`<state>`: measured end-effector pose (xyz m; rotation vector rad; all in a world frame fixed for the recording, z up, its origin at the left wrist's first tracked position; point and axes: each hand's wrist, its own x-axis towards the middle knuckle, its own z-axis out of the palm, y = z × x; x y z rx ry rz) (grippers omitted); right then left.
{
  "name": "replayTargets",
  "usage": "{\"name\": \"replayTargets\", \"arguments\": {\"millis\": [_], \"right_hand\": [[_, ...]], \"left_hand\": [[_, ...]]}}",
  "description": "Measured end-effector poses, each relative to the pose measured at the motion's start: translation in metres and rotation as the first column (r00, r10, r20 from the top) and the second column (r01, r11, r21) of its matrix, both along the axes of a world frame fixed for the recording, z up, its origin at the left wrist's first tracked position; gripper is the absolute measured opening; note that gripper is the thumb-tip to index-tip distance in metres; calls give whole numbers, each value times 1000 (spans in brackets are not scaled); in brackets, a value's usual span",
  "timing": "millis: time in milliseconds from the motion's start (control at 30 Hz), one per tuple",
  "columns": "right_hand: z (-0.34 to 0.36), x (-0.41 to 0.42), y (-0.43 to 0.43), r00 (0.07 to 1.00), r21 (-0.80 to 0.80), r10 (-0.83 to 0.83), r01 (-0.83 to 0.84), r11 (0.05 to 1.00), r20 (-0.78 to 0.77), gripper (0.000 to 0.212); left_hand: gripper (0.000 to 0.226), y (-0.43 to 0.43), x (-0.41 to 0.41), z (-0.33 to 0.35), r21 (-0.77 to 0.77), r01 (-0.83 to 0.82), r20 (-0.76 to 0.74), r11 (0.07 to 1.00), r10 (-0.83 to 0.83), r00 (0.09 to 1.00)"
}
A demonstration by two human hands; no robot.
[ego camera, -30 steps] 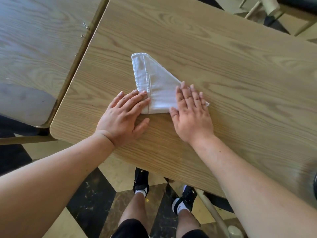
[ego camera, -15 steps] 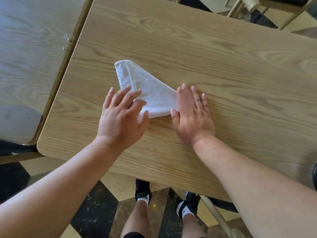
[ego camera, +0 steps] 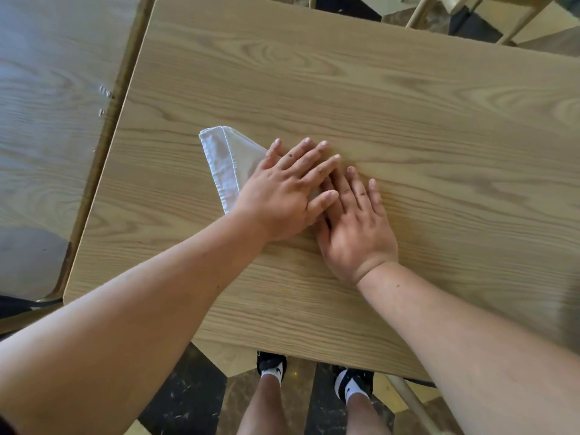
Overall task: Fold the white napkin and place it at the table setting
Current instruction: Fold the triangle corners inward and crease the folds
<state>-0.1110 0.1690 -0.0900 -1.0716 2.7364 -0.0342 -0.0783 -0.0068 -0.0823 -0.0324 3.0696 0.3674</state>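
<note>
The white napkin (ego camera: 226,161) was laid folded on the wooden table (ego camera: 408,120), at about 9 o'clock of the picture's centre. The left hand (ego camera: 284,196) was spread flat, fingers extended, pressed onto the napkin, nothing gripped. The right hand (ego camera: 354,229) was laid flat at its 4 o'clock, fingers partly tucked beneath the left fingers. A second table (ego camera: 47,120) was seen at 9 o'clock

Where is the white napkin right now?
In the head view, the white napkin lies on the wooden table, left of centre, mostly covered by the left hand, whose fingers overlap the right hand.
</note>
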Motion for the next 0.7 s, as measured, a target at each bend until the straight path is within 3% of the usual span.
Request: {"name": "replayTargets", "arguments": {"millis": [200, 400, 700], "right_hand": [[0, 0, 1, 1000, -7, 7, -7, 1000, -30, 70], [-1, 0, 0, 999, -11, 0, 0, 1000, -41, 69], [-3, 0, 1, 999, -18, 2, -3, 1000, -45, 69]], "left_hand": [[62, -48, 1, 3, -66, -123, 22, 990, 125, 992], [64, -111, 5, 11, -24, -346, 93, 938, 347, 933], [61, -121, 6, 10, -29, -348, 100, 937, 349, 932]]}}
